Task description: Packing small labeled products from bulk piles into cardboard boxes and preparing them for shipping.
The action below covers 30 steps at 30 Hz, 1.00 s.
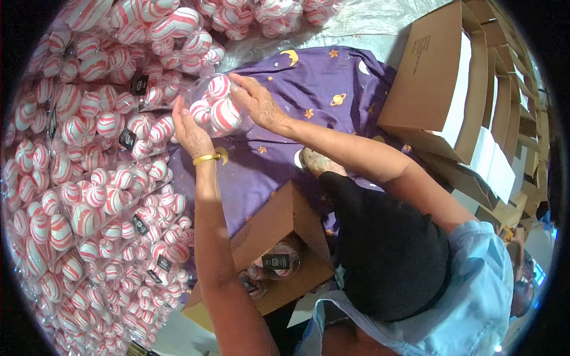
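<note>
Between my two hands is a clear plastic pack of ornaments [224, 114], with red-and-white striped balls showing through the film. My left hand [193, 132], a gold bracelet at its wrist, supports the pack's left side with the fingers along it. My right hand [259, 104] grips the upper right side, fingertips on the film. Beneath them lies a purple cloth [279, 139] printed with moons, stars and planets. Nearer to me an open cardboard box [261, 234] holds a few similar packs [280, 261] with a black label.
A big heap of similar striped-ornament packs [89, 202] fills the left side and reaches the far edge. At the right stand several open cardboard boxes [415, 77] with white sheets [493, 163] in them. My bent leg in black [386, 243] lies between the cloth and the boxes.
</note>
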Available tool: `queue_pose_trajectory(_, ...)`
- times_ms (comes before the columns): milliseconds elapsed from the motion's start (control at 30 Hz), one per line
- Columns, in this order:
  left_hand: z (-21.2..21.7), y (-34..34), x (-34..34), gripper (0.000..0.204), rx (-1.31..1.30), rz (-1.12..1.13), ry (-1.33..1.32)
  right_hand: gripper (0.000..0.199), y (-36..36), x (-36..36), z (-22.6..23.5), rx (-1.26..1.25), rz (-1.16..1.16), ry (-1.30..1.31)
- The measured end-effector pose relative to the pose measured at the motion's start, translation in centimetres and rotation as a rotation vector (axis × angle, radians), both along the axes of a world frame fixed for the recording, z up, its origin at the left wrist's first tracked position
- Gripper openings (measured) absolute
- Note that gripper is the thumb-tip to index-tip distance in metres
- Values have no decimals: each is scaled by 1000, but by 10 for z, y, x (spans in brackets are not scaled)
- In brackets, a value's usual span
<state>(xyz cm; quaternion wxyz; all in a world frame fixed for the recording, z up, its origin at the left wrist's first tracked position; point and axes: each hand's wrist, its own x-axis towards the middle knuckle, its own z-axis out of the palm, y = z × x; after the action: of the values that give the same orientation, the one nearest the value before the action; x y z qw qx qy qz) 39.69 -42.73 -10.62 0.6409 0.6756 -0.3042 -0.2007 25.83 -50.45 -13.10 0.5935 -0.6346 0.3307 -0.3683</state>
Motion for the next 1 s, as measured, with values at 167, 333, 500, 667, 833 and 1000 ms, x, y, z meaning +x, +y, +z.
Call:
queue_pose_trajectory(167, 1, -5, -4, 35, -43, 99, 43, 43, -8, 1, -5, 16, -23, -14)
queue_pose_trajectory(333, 0, -5, 18, 34, 164, 98, 3, 39, -19, 9, 4, 25, 46, -17)
queue_pose_trajectory(500, -5, -6, 14, 34, 238, 132, -123, 37, -19, 18, 4, 23, -16, 23)
queue_pose_trajectory(667, 5, -12, 19, 39, 53, 10, 324, 36, -32, 16, -1, 73, 8, 33)
queue_pose_trajectory(833, -1, -11, 26, 33, 228, 155, 262, 36, -38, 28, 28, 125, 79, 145)
queue_pose_trajectory(1000, -11, -12, 17, 40, 108, 167, 236, 36, -33, 34, 25, -127, -4, 182)
